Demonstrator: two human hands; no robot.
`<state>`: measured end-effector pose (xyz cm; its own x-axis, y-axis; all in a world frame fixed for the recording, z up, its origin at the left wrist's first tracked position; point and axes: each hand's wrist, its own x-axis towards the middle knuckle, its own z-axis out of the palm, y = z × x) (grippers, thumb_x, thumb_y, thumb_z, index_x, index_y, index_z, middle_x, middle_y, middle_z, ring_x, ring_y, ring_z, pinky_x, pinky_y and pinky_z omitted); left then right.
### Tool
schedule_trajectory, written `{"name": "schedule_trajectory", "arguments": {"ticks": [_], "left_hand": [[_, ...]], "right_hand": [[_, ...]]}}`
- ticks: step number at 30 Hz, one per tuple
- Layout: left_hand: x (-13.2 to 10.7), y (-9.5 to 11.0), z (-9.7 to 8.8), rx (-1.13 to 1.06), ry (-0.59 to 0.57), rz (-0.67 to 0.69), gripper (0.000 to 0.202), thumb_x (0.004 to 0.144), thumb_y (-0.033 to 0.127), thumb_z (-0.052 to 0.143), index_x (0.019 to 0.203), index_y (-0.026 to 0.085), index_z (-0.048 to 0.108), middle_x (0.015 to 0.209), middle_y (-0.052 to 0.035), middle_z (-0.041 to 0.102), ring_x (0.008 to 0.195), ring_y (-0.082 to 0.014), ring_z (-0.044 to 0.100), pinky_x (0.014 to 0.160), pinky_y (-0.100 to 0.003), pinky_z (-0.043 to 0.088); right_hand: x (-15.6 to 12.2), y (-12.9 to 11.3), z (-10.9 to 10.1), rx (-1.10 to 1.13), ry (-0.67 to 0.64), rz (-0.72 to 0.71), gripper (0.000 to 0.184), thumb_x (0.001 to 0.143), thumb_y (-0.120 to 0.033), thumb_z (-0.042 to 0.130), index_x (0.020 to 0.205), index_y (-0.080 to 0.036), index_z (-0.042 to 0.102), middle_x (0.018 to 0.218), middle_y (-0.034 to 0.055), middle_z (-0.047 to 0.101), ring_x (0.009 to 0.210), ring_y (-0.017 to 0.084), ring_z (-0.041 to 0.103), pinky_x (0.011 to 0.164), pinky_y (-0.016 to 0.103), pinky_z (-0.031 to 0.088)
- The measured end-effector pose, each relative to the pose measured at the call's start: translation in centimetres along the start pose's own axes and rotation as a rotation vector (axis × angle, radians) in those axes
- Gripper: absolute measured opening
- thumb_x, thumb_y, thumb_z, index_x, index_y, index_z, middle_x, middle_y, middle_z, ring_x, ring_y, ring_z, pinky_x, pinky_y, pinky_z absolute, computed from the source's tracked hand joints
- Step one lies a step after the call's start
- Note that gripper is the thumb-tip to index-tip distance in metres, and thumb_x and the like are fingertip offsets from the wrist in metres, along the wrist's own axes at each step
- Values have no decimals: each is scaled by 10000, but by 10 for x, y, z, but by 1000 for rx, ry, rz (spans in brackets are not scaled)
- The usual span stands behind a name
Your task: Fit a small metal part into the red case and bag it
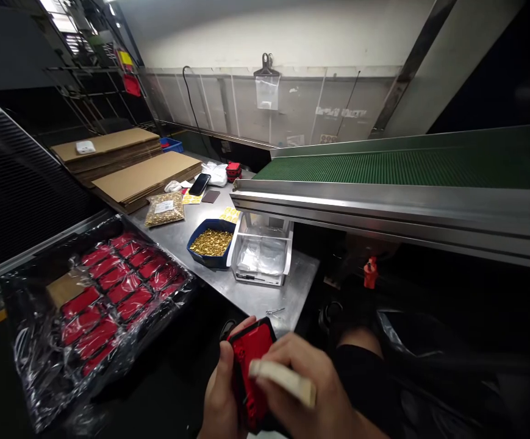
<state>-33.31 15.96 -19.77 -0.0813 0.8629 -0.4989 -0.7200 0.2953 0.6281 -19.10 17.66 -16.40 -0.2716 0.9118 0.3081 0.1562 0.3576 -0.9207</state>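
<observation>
My left hand (220, 393) is closed around a red and black plastic case (253, 342), tilted in front of me at the bottom middle. Over the case's red face is my right hand (317, 369), its fingers closed on a cream-coloured strip or folded pad (285, 379). One end of that piece lies against or just above the red face; I cannot tell which. The hand is slightly blurred. Beyond both hands, a small metal tool or pin (274, 311) lies near the corner of the metal table (299, 274).
A plastic-lined crate (22, 341) of red cases (109, 274) stands left. On the table are a blue tray (194, 253) of brass-coloured pieces, a clear bin (260, 259) of plastic bags, a phone (199, 184) and cardboard stacks (150, 177). A green conveyor (383, 167) runs right.
</observation>
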Motion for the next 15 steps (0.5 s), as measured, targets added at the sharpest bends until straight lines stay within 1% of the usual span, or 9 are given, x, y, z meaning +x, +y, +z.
{"name": "schedule_trajectory", "arguments": {"ticks": [2,4,7,8,10,12,14,15], "left_hand": [[0,0,0,25,18,-22,619,856,587,590,1297,153,588,1142,-132,713,1140,-334,615,996,-420,473],[0,0,-1,58,17,-31,638,856,608,577,1317,167,565,1140,-123,715,1126,-325,626,1001,-412,465],[1,0,-2,109,9,9,628,838,616,603,1291,181,582,1221,-110,683,1165,-299,604,1041,-362,432],[2,0,-2,119,9,14,632,827,614,620,1282,176,589,1232,-111,678,1164,-295,604,1036,-350,435],[3,1,-1,106,13,-13,663,818,607,638,1305,164,566,1202,-127,690,1117,-304,629,985,-360,470],[3,1,1,28,0,-65,705,838,608,610,1379,172,492,1179,-137,698,1096,-312,643,947,-385,495],[2,1,3,-73,-22,-132,718,864,602,575,1429,183,429,1178,-141,698,1104,-318,643,950,-417,504],[1,1,4,-117,-31,-170,711,874,594,566,1433,178,425,1177,-144,698,1106,-320,643,957,-433,506]], "right_hand": [[-2,1,0,-16,-4,24,45,866,-246,652,874,-203,659,795,31,665,704,139,626,637,245,476],[-3,2,0,-24,-26,-9,63,862,-262,660,888,-205,661,799,36,672,711,149,634,637,251,480],[-3,3,2,-41,11,18,52,877,-250,637,896,-210,663,797,35,673,706,150,636,640,255,480],[-2,4,2,-46,24,17,44,873,-246,637,885,-211,662,784,30,668,689,146,631,628,252,475],[3,8,0,-66,18,-7,48,853,-254,660,876,-212,659,772,20,658,672,141,620,609,248,461],[8,13,-7,-94,53,47,56,860,-261,662,892,-215,658,811,20,657,715,143,620,644,251,466],[11,19,-16,-85,124,148,58,882,-261,650,921,-218,652,876,26,656,783,149,620,703,256,480],[10,21,-20,-57,143,182,73,884,-266,653,938,-218,644,892,26,654,800,152,618,718,259,486]]}}
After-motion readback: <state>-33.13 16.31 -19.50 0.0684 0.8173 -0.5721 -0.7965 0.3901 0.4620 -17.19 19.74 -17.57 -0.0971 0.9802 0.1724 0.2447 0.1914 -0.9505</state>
